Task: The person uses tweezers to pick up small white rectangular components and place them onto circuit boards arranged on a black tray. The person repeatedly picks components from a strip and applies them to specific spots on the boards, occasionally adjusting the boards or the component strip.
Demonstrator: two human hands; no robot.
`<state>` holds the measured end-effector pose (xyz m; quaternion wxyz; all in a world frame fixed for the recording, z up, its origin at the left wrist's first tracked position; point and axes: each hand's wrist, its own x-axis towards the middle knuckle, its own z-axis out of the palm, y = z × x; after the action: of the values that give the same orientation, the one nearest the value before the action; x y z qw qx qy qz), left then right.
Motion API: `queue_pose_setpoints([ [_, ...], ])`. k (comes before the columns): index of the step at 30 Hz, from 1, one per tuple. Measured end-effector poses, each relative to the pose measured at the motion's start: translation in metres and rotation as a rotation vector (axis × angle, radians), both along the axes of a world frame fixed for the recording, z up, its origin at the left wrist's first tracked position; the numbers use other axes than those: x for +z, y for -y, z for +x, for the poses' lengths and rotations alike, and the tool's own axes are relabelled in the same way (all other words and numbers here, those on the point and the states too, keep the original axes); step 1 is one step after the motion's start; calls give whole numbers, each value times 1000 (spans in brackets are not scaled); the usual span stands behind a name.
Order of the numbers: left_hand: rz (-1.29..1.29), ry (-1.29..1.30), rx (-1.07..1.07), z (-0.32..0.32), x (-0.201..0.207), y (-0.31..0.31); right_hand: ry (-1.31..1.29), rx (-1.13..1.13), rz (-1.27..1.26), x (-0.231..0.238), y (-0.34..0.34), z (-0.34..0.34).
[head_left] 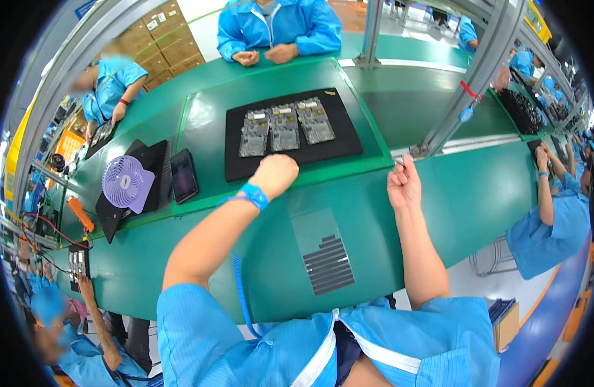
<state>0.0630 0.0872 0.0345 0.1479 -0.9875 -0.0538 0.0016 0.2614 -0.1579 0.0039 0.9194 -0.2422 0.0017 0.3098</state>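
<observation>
Three circuit boards (284, 128) in clear-looking holders lie side by side on a black foam mat (245, 169). At the mat's front edge, just below the boards, my left hand (275, 175) is closed with its fingers curled under; whatever it may hold is hidden. A blue strap (254, 196) circles that wrist. My right hand (405, 184) is raised to the right of the mat, thumb and fingers pinched together. Something small and thin seems to be at its fingertips, too small to name. Between my forearms a clear sheet with black adhesive-looking strips (329, 266) lies on the green table.
A purple fan (127, 184), a dark phone (183, 175) and an orange-handled tool (80, 213) are at the left. A metal post (461, 84) rises beyond my right hand. A blue coiled cord (241, 290) hangs by my left arm. Co-workers sit around, one opposite (281, 29).
</observation>
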Motion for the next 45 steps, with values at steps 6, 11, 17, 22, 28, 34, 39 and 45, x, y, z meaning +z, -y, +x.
queue_pose_setpoints([
  [6,38,80,-77,-41,3,44,280,-20,-162,5,-3,-11],
  [11,118,253,-177,-96,-8,117,309,124,-300,14,-15,-41],
  [17,-339,119,67,-82,17,142,541,225,-442,21,-44,-51],
  [22,-298,555,6,-28,-16,126,571,274,-527,17,-59,-46],
  [28,-246,561,22,-24,-28,127,622,305,-620,14,-61,-43],
  [34,-199,529,36,-22,-28,130,660,322,-636,11,-58,-49],
  [39,-176,495,46,-21,-29,132,673,311,-653,12,-57,-49],
  [45,-165,497,52,-21,-31,132,691,310,-653,10,-58,-48],
])
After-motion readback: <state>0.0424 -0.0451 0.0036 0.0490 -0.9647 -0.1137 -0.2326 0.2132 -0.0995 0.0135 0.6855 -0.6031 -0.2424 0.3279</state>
